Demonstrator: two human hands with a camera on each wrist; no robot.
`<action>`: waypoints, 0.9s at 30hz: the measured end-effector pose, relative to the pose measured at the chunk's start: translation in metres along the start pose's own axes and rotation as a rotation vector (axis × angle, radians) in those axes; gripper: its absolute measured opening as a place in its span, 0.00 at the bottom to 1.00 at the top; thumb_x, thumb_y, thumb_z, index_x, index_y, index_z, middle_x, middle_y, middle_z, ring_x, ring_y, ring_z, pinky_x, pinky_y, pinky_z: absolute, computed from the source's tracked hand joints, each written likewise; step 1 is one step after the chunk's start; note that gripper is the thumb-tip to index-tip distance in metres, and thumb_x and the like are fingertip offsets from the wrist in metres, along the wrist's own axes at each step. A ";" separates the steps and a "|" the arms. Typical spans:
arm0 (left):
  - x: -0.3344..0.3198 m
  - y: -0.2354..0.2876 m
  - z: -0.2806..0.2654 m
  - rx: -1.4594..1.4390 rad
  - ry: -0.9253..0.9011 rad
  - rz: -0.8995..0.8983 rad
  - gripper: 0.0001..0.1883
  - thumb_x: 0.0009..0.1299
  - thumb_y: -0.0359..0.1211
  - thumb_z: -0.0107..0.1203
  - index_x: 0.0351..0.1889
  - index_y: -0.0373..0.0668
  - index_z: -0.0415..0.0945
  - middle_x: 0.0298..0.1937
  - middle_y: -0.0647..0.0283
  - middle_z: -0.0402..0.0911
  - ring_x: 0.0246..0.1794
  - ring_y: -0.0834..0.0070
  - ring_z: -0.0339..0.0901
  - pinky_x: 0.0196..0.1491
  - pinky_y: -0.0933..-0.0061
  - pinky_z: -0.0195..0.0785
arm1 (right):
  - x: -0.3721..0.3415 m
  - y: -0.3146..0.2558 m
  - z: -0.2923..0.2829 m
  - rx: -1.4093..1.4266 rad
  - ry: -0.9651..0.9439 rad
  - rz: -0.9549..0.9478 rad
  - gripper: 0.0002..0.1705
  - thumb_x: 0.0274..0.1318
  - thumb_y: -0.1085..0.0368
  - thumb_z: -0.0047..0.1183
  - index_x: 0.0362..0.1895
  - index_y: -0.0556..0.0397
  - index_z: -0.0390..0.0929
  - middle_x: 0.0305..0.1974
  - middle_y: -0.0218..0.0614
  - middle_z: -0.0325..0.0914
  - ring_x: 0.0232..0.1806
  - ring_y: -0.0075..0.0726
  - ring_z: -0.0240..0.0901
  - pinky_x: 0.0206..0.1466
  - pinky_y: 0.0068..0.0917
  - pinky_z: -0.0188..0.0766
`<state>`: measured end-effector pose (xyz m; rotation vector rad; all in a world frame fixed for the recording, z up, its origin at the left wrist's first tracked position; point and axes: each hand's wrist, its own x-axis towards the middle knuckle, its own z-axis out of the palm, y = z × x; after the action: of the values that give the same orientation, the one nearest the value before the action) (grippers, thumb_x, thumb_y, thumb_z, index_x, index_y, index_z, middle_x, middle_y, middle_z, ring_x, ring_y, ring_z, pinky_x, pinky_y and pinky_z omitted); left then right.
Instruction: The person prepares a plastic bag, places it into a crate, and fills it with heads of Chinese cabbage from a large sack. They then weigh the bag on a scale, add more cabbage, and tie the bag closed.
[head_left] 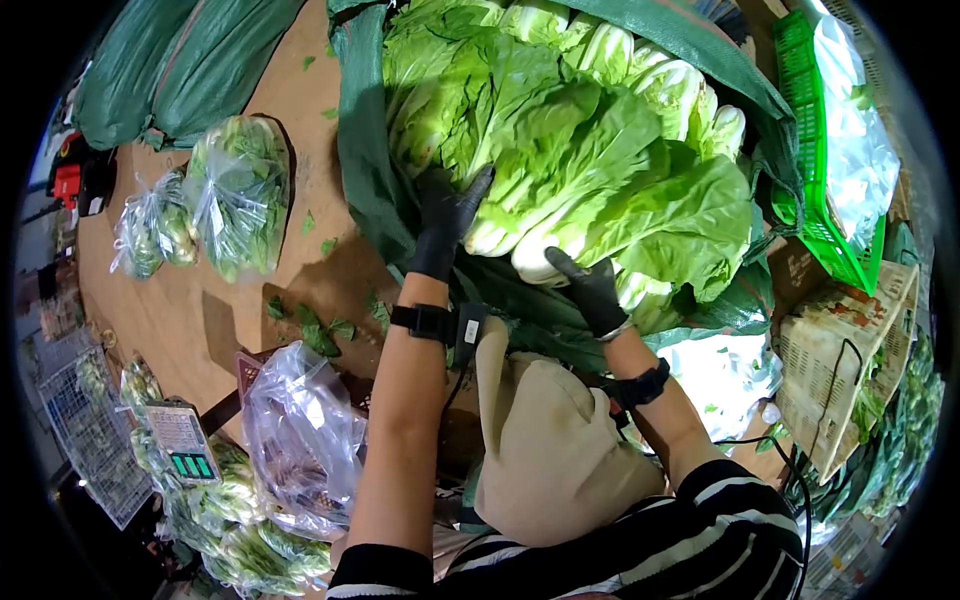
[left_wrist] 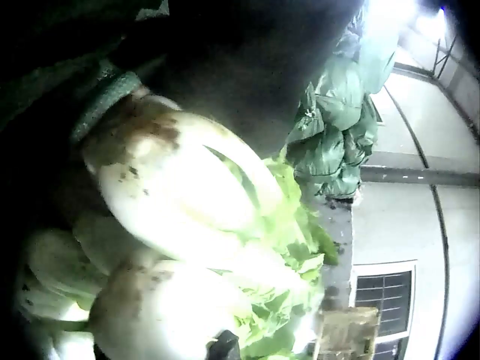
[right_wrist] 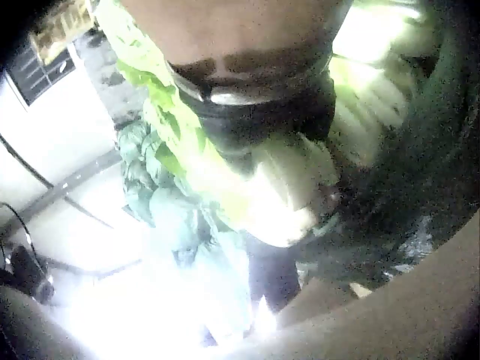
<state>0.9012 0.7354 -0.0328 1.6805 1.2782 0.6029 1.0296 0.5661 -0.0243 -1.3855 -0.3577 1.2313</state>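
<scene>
The gloved left hand [head_left: 446, 218], thumb and fingers apart, touches leafy cabbages [head_left: 590, 160] in a green sack [head_left: 362, 130]; the gloved right hand [head_left: 594, 292], likewise spread, touches their white bases.

Open sack [head_left: 362, 130] cut off; panel [head_left: 178, 432] print illegible.

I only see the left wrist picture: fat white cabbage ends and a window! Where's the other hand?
Observer: The right hand has its thumb on the white end of a cabbage.

Operator: Ooh! Are any veggies wrapped up on the table?

Observer: Yes, the head view shows a big clear bag of greens on the table, left of the green sack.
</scene>
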 end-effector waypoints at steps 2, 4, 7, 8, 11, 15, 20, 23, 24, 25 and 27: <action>-0.005 0.014 -0.003 -0.080 -0.027 -0.109 0.23 0.55 0.45 0.56 0.36 0.32 0.72 0.35 0.56 0.76 0.35 0.69 0.72 0.39 0.70 0.63 | 0.006 0.010 -0.011 0.350 -0.026 0.215 0.21 0.45 0.65 0.53 0.44 0.61 0.66 0.39 0.38 0.71 0.41 0.31 0.68 0.46 0.28 0.64; -0.004 0.015 -0.001 0.114 0.139 -0.290 0.28 0.53 0.46 0.58 0.41 0.30 0.69 0.39 0.53 0.75 0.38 0.67 0.71 0.42 0.69 0.62 | 0.015 0.009 -0.017 0.510 -0.102 0.325 0.20 0.43 0.65 0.55 0.41 0.62 0.68 0.38 0.40 0.72 0.39 0.32 0.69 0.44 0.27 0.65; 0.001 -0.017 0.004 -0.205 0.196 -0.215 0.34 0.52 0.50 0.56 0.47 0.30 0.64 0.47 0.52 0.69 0.47 0.65 0.66 0.49 0.70 0.56 | 0.030 0.056 -0.056 0.561 -0.182 0.406 0.18 0.42 0.65 0.55 0.38 0.63 0.71 0.36 0.42 0.73 0.36 0.35 0.71 0.43 0.27 0.66; 0.004 -0.041 0.005 -0.365 0.221 -0.179 0.38 0.51 0.52 0.56 0.50 0.30 0.62 0.51 0.51 0.66 0.51 0.64 0.63 0.53 0.71 0.53 | 0.033 0.073 -0.066 0.450 -0.183 0.381 0.16 0.43 0.66 0.54 0.37 0.64 0.72 0.36 0.42 0.74 0.36 0.36 0.71 0.44 0.28 0.66; 0.015 -0.038 0.003 -0.178 -0.088 -0.216 0.43 0.50 0.59 0.51 0.51 0.30 0.60 0.52 0.49 0.65 0.53 0.61 0.61 0.56 0.69 0.50 | 0.012 0.025 -0.065 0.064 -0.137 0.392 0.17 0.43 0.64 0.54 0.36 0.64 0.73 0.36 0.42 0.74 0.36 0.35 0.71 0.44 0.28 0.66; 0.018 -0.041 0.005 0.196 -0.371 0.097 0.40 0.52 0.50 0.56 0.55 0.33 0.54 0.51 0.48 0.65 0.53 0.61 0.61 0.55 0.69 0.52 | 0.015 0.024 -0.055 -0.217 -0.041 0.134 0.20 0.40 0.64 0.57 0.35 0.69 0.71 0.33 0.44 0.75 0.36 0.32 0.71 0.41 0.26 0.66; 0.004 -0.025 0.002 -0.163 -0.389 0.050 0.34 0.53 0.36 0.59 0.54 0.35 0.55 0.49 0.54 0.67 0.49 0.66 0.63 0.53 0.69 0.55 | 0.021 0.032 -0.065 0.088 -0.282 0.213 0.43 0.45 0.38 0.42 0.49 0.69 0.60 0.51 0.53 0.61 0.54 0.46 0.58 0.54 0.35 0.60; 0.008 -0.045 0.008 -0.241 -0.423 -0.088 0.34 0.55 0.40 0.57 0.54 0.33 0.55 0.52 0.57 0.65 0.49 0.69 0.63 0.52 0.71 0.56 | 0.016 0.058 -0.080 0.071 -0.319 0.021 0.40 0.51 0.37 0.29 0.54 0.60 0.57 0.53 0.51 0.59 0.59 0.43 0.50 0.60 0.36 0.49; 0.008 -0.045 0.008 -0.241 -0.423 -0.088 0.34 0.55 0.40 0.57 0.54 0.33 0.55 0.52 0.57 0.65 0.49 0.69 0.63 0.52 0.71 0.56 | 0.017 0.051 -0.069 -0.119 -0.247 0.023 0.36 0.52 0.41 0.31 0.54 0.57 0.58 0.53 0.50 0.60 0.58 0.41 0.52 0.60 0.35 0.49; 0.007 -0.045 0.005 -0.106 -0.437 -0.110 0.35 0.55 0.42 0.56 0.55 0.33 0.54 0.52 0.57 0.65 0.49 0.70 0.63 0.51 0.72 0.56 | 0.016 0.045 -0.054 -0.300 -0.172 0.029 0.32 0.53 0.45 0.34 0.55 0.54 0.58 0.53 0.48 0.61 0.57 0.38 0.54 0.60 0.34 0.48; 0.005 -0.035 0.001 -0.008 -0.426 -0.109 0.34 0.57 0.47 0.53 0.54 0.33 0.56 0.51 0.58 0.67 0.49 0.73 0.63 0.51 0.74 0.57 | 0.019 0.047 -0.042 -0.523 0.078 0.050 0.29 0.51 0.52 0.44 0.52 0.58 0.62 0.50 0.45 0.65 0.50 0.36 0.61 0.55 0.33 0.54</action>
<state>0.8863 0.7415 -0.0646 1.6121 1.0451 0.1692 1.0507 0.5463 -0.0840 -1.8914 -0.6241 1.1650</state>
